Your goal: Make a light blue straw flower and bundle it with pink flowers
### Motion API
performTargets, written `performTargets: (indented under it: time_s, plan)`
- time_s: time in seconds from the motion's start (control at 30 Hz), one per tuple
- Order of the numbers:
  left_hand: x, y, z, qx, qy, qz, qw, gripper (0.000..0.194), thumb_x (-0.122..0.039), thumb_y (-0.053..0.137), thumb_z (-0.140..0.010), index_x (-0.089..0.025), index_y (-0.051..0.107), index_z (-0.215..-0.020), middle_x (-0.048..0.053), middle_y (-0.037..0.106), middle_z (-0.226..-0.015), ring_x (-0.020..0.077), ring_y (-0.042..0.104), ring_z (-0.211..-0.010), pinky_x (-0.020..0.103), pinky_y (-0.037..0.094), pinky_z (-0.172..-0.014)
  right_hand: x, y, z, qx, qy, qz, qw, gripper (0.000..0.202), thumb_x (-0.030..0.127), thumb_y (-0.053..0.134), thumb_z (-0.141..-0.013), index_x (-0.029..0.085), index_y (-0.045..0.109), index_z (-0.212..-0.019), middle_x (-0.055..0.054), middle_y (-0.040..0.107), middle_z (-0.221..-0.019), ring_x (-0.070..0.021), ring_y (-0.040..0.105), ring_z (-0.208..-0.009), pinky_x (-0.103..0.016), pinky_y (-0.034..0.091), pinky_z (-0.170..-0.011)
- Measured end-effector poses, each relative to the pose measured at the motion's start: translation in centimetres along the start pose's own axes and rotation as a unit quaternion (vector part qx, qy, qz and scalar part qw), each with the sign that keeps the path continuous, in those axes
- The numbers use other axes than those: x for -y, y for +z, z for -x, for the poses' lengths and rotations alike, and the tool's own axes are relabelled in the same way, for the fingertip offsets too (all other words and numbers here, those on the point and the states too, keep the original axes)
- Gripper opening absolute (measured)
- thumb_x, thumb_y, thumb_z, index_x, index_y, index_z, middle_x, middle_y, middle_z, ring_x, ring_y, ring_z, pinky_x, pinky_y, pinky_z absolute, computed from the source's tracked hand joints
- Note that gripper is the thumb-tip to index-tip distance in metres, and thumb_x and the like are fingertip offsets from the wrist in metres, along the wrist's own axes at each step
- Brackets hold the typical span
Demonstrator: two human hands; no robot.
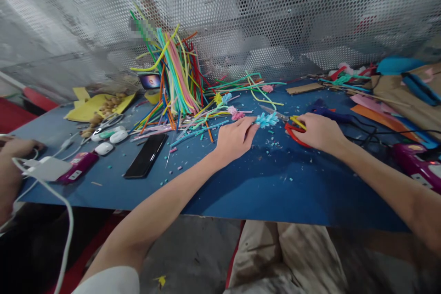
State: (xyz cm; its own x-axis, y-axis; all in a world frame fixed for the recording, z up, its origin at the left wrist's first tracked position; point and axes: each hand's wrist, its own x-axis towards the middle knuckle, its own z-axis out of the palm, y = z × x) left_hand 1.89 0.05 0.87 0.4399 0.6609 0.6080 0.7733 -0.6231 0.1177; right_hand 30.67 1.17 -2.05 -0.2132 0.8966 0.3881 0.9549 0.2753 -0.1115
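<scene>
My left hand [236,140] is closed with its fingertips pinching a light blue pipe-cleaner piece [267,120] that has several short branching tufts. My right hand [319,131] grips a pair of scissors [296,132] with red and yellow handles. The scissors' blades point left, just above and beside the blue piece, and I cannot tell whether they touch it. Small blue clippings [274,144] lie on the table below. Behind my left hand rest a pink fuzzy piece [235,112] and a yellow one [218,98].
A big bundle of coloured pipe cleaners [179,73] stands behind, near a perforated metal screen [262,14]. On the left are a black phone [146,156], a yellow sheet [90,105] and another person's hand [19,146]. A glue gun [324,111], cables and a purple power strip [418,163] lie right.
</scene>
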Motion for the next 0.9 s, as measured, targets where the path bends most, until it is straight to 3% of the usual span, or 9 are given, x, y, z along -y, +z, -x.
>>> performTargets:
  time_s: [0.13, 0.27, 0.4, 0.53, 0.67, 0.9]
  plan:
    - [0.1, 0.4, 0.1, -0.006, 0.002, 0.011, 1.000, 0.033, -0.039, 0.044, -0.106, -0.021, 0.067, -0.120, 0.005, 0.077, -0.112, 0.0201, 0.074, -0.096, 0.027, 0.050, -0.071, -0.2, 0.1, 0.1, 0.039, -0.063, 0.009, 0.997, 0.038, 0.045, 0.055, -0.089, 0.015, 0.073, -0.105, -0.013, 0.070, -0.092, -0.0278, 0.064, -0.086, -0.039, 0.049, -0.075]
    - [0.3, 0.7, 0.1, 0.005, 0.003, 0.017, 1.000, 0.032, -0.038, 0.044, -0.105, -0.020, 0.067, -0.119, 0.005, 0.077, -0.113, 0.0207, 0.074, -0.098, 0.028, 0.052, -0.073, -0.2, -1.2, -0.4, 0.010, -0.112, -0.041, 0.993, 0.035, 0.040, 0.055, -0.091, 0.016, 0.072, -0.110, -0.014, 0.070, -0.104, -0.0301, 0.064, -0.099, -0.044, 0.050, -0.092]
    - [0.5, 1.0, 0.1, 0.018, 0.032, 0.026, 0.999, 0.033, -0.038, 0.042, -0.106, -0.019, 0.066, -0.120, 0.006, 0.076, -0.111, 0.0202, 0.073, -0.099, 0.030, 0.053, -0.077, 0.8, -3.2, -0.4, -0.069, -0.116, -0.179, 0.975, 0.022, 0.035, 0.057, -0.093, 0.023, 0.070, -0.107, -0.008, 0.071, -0.100, -0.0238, 0.067, -0.088, -0.039, 0.054, -0.083]
    - [0.5, 1.2, 0.0, 0.033, 0.091, 0.038, 0.995, 0.032, -0.036, 0.043, -0.106, -0.017, 0.066, -0.117, 0.007, 0.076, -0.107, 0.0209, 0.071, -0.099, 0.034, 0.051, -0.084, 2.0, -4.4, 0.2, -0.126, -0.160, -0.235, 0.951, 0.016, 0.030, 0.061, -0.094, 0.024, 0.069, -0.106, -0.007, 0.071, -0.099, -0.0208, 0.067, -0.083, -0.038, 0.055, -0.081]
    - [0.5, 1.3, 0.0, 0.032, 0.100, 0.052, 0.993, 0.032, -0.036, 0.043, -0.106, -0.016, 0.066, -0.117, 0.009, 0.074, -0.105, 0.0206, 0.069, -0.097, 0.034, 0.049, -0.084, 2.4, -4.3, 0.5, -0.125, -0.213, -0.252, 0.936, 0.016, 0.028, 0.067, -0.092, 0.025, 0.069, -0.107, -0.006, 0.072, -0.102, -0.0206, 0.069, -0.090, -0.036, 0.056, -0.081]
    - [0.5, 1.2, -0.1, 0.023, 0.117, 0.061, 0.991, 0.032, -0.035, 0.043, -0.106, -0.015, 0.066, -0.115, 0.008, 0.074, -0.100, 0.0205, 0.066, -0.092, 0.034, 0.048, -0.083, 2.6, -3.8, 0.6, -0.155, -0.240, -0.273, 0.919, 0.014, 0.022, 0.072, -0.089, 0.026, 0.070, -0.102, -0.003, 0.073, -0.096, -0.0169, 0.069, -0.084, -0.031, 0.058, -0.077]
